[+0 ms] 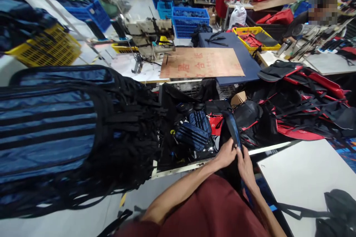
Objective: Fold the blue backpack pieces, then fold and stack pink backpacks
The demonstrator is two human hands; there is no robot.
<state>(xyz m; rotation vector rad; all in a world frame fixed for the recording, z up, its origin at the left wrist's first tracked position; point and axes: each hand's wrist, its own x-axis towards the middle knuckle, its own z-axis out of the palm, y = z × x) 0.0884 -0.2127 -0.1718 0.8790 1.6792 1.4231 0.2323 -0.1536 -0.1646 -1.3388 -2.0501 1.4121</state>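
Observation:
A dark piece of fabric with a blue edge point(234, 129) stands upright in front of my body. My left hand point(226, 153) pinches its lower left side, and my right hand point(244, 161) grips it just to the right, the fingertips of both nearly meeting. Behind the hands, a bin with a pale frame point(180, 169) holds blue panels with black stripes point(191, 135), a red piece point(215, 124) and black parts. A large stack of blue and black panels point(47, 129) with many dangling straps lies to the left.
Black and red bag pieces point(303, 100) are heaped at the right. A white board point(308, 177) sits at the lower right. Beyond the bin are a sewing machine point(150, 29), a wooden board point(203, 63) and a yellow basket point(257, 37). Another person point(302, 20) works at the upper right.

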